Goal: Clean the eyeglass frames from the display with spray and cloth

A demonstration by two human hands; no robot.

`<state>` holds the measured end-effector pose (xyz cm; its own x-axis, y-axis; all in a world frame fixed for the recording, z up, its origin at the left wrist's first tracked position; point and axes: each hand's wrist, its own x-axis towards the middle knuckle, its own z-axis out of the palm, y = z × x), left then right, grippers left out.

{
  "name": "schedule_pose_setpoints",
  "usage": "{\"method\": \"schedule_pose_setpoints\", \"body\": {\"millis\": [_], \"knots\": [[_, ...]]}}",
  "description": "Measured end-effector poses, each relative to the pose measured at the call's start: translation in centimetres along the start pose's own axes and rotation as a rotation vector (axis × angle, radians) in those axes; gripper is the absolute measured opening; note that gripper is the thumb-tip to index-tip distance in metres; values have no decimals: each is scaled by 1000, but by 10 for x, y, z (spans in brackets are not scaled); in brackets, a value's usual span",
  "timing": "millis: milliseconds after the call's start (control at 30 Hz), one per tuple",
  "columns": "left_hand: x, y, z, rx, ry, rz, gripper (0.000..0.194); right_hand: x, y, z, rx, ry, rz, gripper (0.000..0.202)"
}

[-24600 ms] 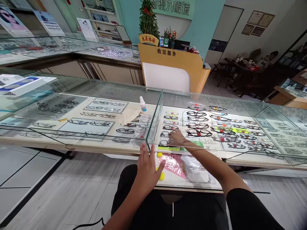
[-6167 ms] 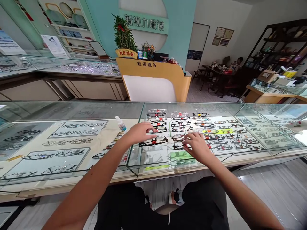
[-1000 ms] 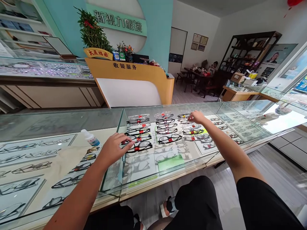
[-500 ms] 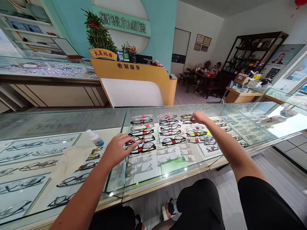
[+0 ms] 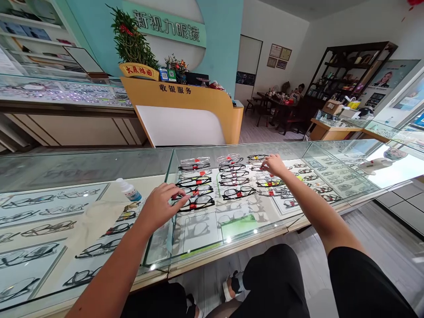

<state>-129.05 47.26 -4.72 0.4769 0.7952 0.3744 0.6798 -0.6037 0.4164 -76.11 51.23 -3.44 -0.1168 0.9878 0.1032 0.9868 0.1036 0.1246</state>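
Rows of eyeglasses with small red or yellow tags lie on the glass counter [image 5: 228, 247]. My left hand [image 5: 162, 205] is over the left column, thumb and forefinger apart at the left ends of the nearest black-framed eyeglasses [image 5: 198, 203]; nothing shows between them. Farther out, my right hand [image 5: 275, 166] has its fingertips pinched at the right end of a pair of eyeglasses [image 5: 255, 168] in the second row of the right column. Just beyond that pair lie dark-framed eyeglasses [image 5: 257, 157] with a yellow tag. The middle column holds more eyeglasses [image 5: 239, 193].
A white plastic bottle [image 5: 128, 190] stands left of my left hand, beside a pale cloth [image 5: 99, 221]. Trays of eyeglasses extend to both sides. Behind the counter are a cash desk [image 5: 185, 119] and a potted plant [image 5: 132, 44]. A person [image 5: 296, 93] sits at a far table.
My right hand has shifted slightly towards me, from the farthest row to the second row of the right column. My left hand stays nearly in place. The view tilts slightly.
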Motion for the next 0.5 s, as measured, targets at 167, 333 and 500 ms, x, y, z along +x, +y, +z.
{"method": "schedule_pose_setpoints", "body": {"millis": [167,333,500], "knots": [[0,-1,-1,-13,-23,-20,40,-15,9,-18,92,-48,70,29],[0,-3,-1,-17,-19,-28,40,-37,10,-26,157,-89,90,19],[1,-5,1,-11,-9,-22,40,-42,1,-19,184,-57,115,16]]}}
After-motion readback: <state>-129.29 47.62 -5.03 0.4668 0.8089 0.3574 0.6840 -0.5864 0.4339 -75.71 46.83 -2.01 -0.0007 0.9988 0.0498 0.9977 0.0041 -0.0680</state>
